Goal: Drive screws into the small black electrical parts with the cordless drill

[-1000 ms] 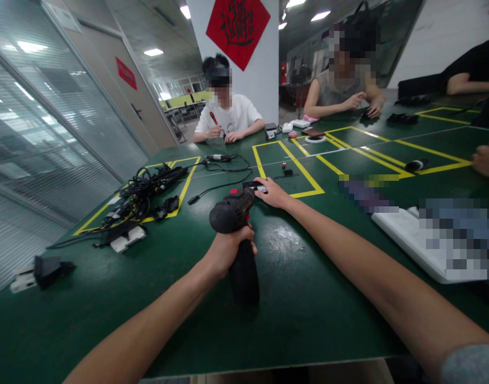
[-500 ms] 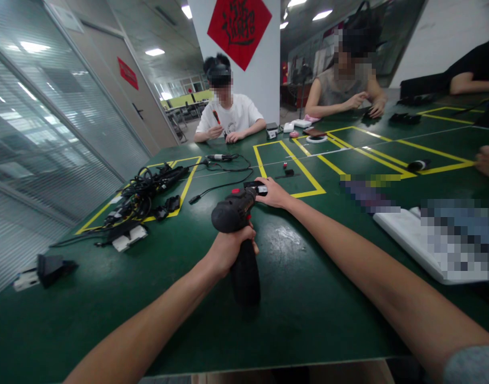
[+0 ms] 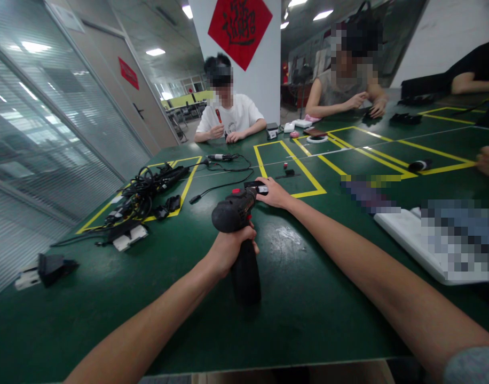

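Observation:
My left hand (image 3: 230,249) is wrapped round the grip of a black cordless power drill (image 3: 238,234), whose nose points away from me across the green table (image 3: 188,320). At the drill's tip lies a small black and white device (image 3: 257,187). My right hand (image 3: 273,193) rests on that device, fingers curled over it, pinning it to the table.
A tangle of black cables and adapters (image 3: 148,189) lies at the left inside yellow tape lines. A black plug (image 3: 48,265) sits near the left edge. A white board (image 3: 420,240) lies at the right. Three other people sit at the far side, with another hand (image 3: 488,159) at right.

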`<action>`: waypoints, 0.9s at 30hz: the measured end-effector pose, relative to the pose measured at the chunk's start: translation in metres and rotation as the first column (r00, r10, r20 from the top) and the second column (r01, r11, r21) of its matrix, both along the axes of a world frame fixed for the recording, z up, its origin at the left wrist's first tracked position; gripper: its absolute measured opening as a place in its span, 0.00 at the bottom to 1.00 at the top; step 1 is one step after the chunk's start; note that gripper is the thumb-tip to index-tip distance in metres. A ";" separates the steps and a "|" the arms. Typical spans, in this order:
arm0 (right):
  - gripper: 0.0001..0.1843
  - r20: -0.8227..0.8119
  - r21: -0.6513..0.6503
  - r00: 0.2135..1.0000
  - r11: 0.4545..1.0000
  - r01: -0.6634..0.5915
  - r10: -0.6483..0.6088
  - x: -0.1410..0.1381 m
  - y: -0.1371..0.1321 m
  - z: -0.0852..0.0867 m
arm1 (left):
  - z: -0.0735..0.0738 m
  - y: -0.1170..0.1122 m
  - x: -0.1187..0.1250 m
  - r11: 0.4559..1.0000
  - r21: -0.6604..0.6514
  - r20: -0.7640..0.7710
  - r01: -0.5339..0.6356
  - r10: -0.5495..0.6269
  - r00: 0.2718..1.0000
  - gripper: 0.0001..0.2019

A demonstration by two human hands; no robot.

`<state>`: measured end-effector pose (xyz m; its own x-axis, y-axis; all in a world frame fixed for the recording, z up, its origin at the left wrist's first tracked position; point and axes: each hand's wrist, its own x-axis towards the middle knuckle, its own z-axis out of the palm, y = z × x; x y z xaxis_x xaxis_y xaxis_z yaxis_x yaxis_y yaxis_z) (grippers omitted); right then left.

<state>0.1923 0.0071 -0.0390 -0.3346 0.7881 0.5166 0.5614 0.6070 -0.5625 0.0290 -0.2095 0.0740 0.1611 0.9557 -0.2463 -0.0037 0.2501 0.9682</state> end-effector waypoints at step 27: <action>0.27 -0.028 -0.096 1.000 0.995 0.003 -0.006 0.002 0.002 0.003 | 0.001 -0.001 0.000 1.000 -0.013 -0.002 -0.006 0.006 1.000 0.09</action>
<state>0.1940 0.0094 -0.0364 -0.3173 0.8359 0.4480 0.5468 0.5472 -0.6337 0.0288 -0.2102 0.0755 0.1554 0.9532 -0.2593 -0.0034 0.2631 0.9648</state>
